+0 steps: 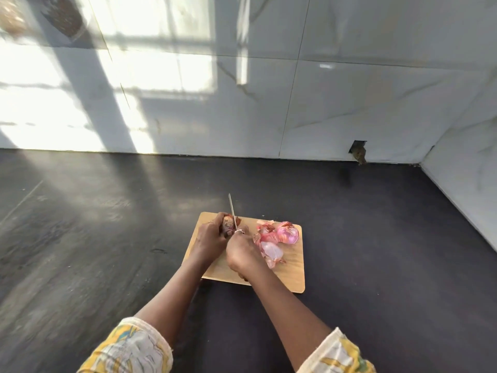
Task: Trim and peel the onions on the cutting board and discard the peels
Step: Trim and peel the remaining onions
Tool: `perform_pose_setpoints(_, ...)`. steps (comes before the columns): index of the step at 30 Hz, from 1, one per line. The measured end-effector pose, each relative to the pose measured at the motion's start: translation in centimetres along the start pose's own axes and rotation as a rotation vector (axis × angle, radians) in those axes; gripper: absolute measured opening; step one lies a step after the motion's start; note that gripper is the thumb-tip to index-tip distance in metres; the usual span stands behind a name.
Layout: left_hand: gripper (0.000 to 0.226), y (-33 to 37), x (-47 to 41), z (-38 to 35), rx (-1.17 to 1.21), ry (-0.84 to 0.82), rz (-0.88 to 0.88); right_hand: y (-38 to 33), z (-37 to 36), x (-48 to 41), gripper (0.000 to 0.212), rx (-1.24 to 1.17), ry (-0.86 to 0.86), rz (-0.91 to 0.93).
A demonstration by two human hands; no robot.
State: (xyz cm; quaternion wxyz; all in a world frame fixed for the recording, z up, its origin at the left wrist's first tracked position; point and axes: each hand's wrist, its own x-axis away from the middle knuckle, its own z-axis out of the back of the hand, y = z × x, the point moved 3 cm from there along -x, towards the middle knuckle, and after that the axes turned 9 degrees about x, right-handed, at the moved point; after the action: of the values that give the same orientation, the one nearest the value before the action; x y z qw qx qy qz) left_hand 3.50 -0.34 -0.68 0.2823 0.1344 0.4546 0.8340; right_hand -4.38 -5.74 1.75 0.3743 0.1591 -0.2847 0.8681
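One onion (228, 224), firm and slippery-skinned we judge, is gripped by its sides in the fingers of our left hand (211, 236), while our right hand (242, 253) grips the knife (231, 211) beside them.

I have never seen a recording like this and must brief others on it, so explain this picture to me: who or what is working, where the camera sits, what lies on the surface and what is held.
There is no machine here: a person works with two bare hands. The single picture comes from a camera worn on the head, looking forward and down, so the forearms enter from the bottom edge. A wooden cutting board lies on a dark counter before a pale tiled wall. The left hand has a brown-skinned onion in its grip on the board. The right hand holds a knife, whose blade lies against that onion and points away from the person. On the board's right part lie a shiny purple onion and loose pinkish peels.
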Motion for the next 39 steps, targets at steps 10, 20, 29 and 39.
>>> perform_pose_setpoints(10,0.03,-0.3,-0.2,-0.1,-0.005,0.017,0.039,0.9,-0.4,1.2,0.071,0.06,-0.053,0.031)
perform_pose_setpoints(20,0.033,-0.2,-0.6,0.2,-0.02,-0.031,0.117,0.4,0.0,1.2,0.079,0.109,-0.053,0.029)
perform_pose_setpoints(29,0.024,0.1,-1.6,1.0,-0.023,-0.055,0.2,1.0,2.5,2.7,0.061,0.239,-0.114,0.077)
perform_pose_setpoints(39,0.023,0.2,-0.2,0.3,0.1,0.266,0.094,0.2,2.3,2.9,0.05,0.237,-0.134,0.165)
